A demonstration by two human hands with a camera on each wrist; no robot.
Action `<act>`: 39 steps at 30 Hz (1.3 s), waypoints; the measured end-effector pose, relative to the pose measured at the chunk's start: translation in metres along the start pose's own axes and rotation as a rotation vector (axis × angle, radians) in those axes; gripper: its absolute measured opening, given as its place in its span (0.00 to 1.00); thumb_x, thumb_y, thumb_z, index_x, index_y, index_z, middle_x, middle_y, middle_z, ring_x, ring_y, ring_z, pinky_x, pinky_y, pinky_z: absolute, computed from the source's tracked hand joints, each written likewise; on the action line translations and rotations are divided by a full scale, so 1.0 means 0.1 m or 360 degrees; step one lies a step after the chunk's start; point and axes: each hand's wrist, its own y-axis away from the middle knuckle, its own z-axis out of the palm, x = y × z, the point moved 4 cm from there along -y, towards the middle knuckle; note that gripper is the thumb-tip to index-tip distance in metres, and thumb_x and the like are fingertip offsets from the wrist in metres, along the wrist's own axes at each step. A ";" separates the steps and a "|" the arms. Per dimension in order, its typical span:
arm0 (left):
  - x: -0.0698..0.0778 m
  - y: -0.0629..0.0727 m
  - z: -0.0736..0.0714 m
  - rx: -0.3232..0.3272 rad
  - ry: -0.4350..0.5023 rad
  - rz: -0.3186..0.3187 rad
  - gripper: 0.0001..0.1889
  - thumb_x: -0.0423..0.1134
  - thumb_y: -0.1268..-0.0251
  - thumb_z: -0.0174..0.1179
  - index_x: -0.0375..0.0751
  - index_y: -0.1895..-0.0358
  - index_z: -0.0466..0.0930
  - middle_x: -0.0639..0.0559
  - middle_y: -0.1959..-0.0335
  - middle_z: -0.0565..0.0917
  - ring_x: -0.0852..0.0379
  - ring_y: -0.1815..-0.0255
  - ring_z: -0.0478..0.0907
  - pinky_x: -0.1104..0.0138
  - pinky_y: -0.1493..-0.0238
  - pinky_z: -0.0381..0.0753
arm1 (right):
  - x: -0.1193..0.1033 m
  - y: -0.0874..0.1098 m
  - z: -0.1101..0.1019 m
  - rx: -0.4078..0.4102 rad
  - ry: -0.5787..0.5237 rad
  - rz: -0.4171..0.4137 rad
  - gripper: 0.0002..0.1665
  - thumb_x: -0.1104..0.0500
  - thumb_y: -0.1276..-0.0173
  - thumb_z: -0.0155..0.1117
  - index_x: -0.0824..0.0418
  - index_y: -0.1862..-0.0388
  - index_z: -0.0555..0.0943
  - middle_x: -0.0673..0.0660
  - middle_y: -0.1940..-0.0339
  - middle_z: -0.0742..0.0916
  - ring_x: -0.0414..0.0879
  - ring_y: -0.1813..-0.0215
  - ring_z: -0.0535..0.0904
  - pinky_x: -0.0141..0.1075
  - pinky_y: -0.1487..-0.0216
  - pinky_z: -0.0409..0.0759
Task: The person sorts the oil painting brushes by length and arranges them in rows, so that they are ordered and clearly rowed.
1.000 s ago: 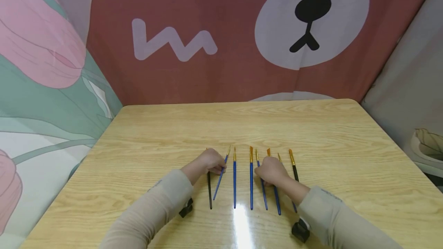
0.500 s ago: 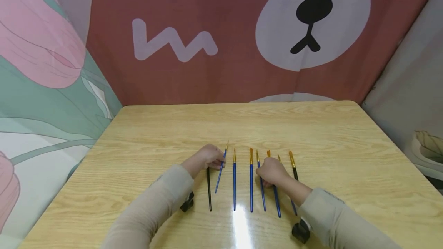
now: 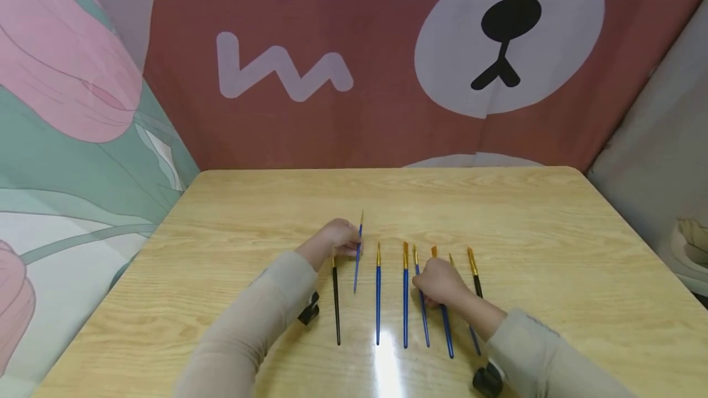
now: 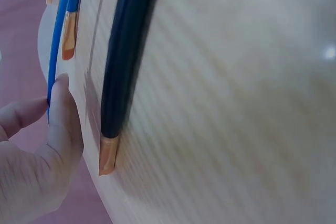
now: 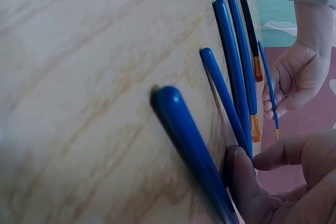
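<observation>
Blue, thin paintbrush [image 3: 356, 269] is pinched in your left hand [image 3: 342, 238], bristles [image 3: 362, 215] pointing far, looks like it's just off the desk [image 3: 249, 214], between the left black brush [image 3: 337, 309] and a blue neighbour [image 3: 378, 306] on the right. Your right hand [image 3: 442, 281] pinches another blue brush [image 3: 424, 318]. I'd guess they're light, stiff, kinda slick, so grab mid-handle and spare the tips, probably soft. No brand I can read; marks on your right sleeve [image 3: 531, 349] are too small.
</observation>
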 end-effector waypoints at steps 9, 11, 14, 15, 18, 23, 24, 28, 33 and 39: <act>-0.14 -0.48 -0.09 0.0074 0.0036 -0.0001 0.05 0.23 0.50 0.55 0.28 0.68 0.71 0.38 0.74 0.78 0.48 0.74 0.78 0.64 0.70 0.80 | 0.02 0.06 0.02 0.0036 -0.0020 -0.0008 0.18 0.66 0.47 0.51 0.64 0.95 0.69 0.54 0.97 0.74 0.42 0.94 0.72 0.31 0.89 0.74; -0.06 -0.39 -0.10 0.0116 0.0010 -0.0011 0.06 0.23 0.49 0.53 0.28 0.65 0.71 0.37 0.72 0.79 0.48 0.73 0.78 0.65 0.69 0.80 | 0.01 0.07 0.02 0.0037 -0.0013 -0.0021 0.18 0.66 0.47 0.51 0.64 0.95 0.69 0.54 0.97 0.74 0.42 0.93 0.72 0.31 0.89 0.74; 0.04 -0.33 -0.12 0.0171 -0.0008 -0.0038 0.10 0.22 0.48 0.52 0.27 0.60 0.69 0.36 0.70 0.78 0.48 0.72 0.78 0.65 0.67 0.80 | 0.00 0.10 0.02 0.0038 0.0000 -0.0040 0.18 0.66 0.46 0.51 0.63 0.95 0.68 0.54 0.97 0.74 0.42 0.93 0.72 0.30 0.89 0.74; 0.06 -0.34 -0.13 0.0173 -0.0011 -0.0015 0.11 0.22 0.47 0.52 0.28 0.59 0.69 0.37 0.70 0.78 0.49 0.72 0.78 0.66 0.69 0.80 | 0.00 0.10 0.02 0.0040 0.0005 -0.0045 0.19 0.66 0.46 0.51 0.62 0.95 0.67 0.54 0.97 0.74 0.42 0.93 0.72 0.30 0.89 0.73; -0.15 -0.88 -0.23 0.0149 0.0057 0.0045 0.09 0.21 0.50 0.53 0.29 0.64 0.70 0.39 0.75 0.77 0.50 0.77 0.78 0.67 0.77 0.80 | 0.00 0.13 0.01 0.0048 0.0018 -0.0063 0.19 0.67 0.47 0.51 0.61 0.96 0.66 0.54 0.97 0.73 0.42 0.93 0.71 0.30 0.89 0.72; -0.56 -1.83 -0.36 0.0218 0.0091 0.0034 0.12 0.24 0.53 0.59 0.32 0.62 0.72 0.41 0.73 0.79 0.50 0.75 0.78 0.66 0.76 0.80 | 0.02 0.15 0.01 0.0040 -0.0002 -0.0066 0.19 0.67 0.47 0.50 0.61 0.96 0.65 0.53 0.97 0.73 0.43 0.93 0.71 0.30 0.89 0.72; -0.58 -1.86 -0.36 0.0239 0.0082 0.0030 0.13 0.25 0.54 0.59 0.33 0.62 0.72 0.42 0.72 0.79 0.50 0.74 0.78 0.66 0.75 0.80 | 0.02 0.15 0.01 0.0034 -0.0005 -0.0065 0.19 0.67 0.47 0.50 0.61 0.96 0.65 0.53 0.97 0.73 0.43 0.93 0.71 0.30 0.88 0.72; -0.55 -1.95 -0.36 0.0288 0.0090 0.0067 0.11 0.22 0.54 0.57 0.31 0.64 0.72 0.41 0.76 0.78 0.50 0.78 0.78 0.67 0.79 0.80 | 0.05 0.16 0.00 0.0026 -0.0005 -0.0054 0.18 0.67 0.47 0.50 0.63 0.95 0.67 0.54 0.96 0.74 0.44 0.92 0.71 0.31 0.88 0.73; -0.81 -2.61 -0.47 0.0373 0.0119 0.0043 0.14 0.21 0.57 0.57 0.35 0.63 0.72 0.42 0.76 0.78 0.49 0.78 0.78 0.64 0.78 0.80 | 0.07 0.18 -0.02 0.0022 0.0016 -0.0064 0.18 0.67 0.46 0.50 0.64 0.94 0.69 0.53 0.96 0.74 0.43 0.92 0.71 0.31 0.88 0.72; -1.22 -3.50 -0.61 0.0429 0.0188 0.0054 0.21 0.21 0.71 0.65 0.38 0.66 0.74 0.43 0.74 0.78 0.49 0.79 0.78 0.61 0.80 0.80 | 0.09 0.20 -0.03 0.0008 0.0001 -0.0049 0.18 0.67 0.46 0.49 0.62 0.95 0.67 0.53 0.96 0.74 0.44 0.91 0.71 0.31 0.87 0.72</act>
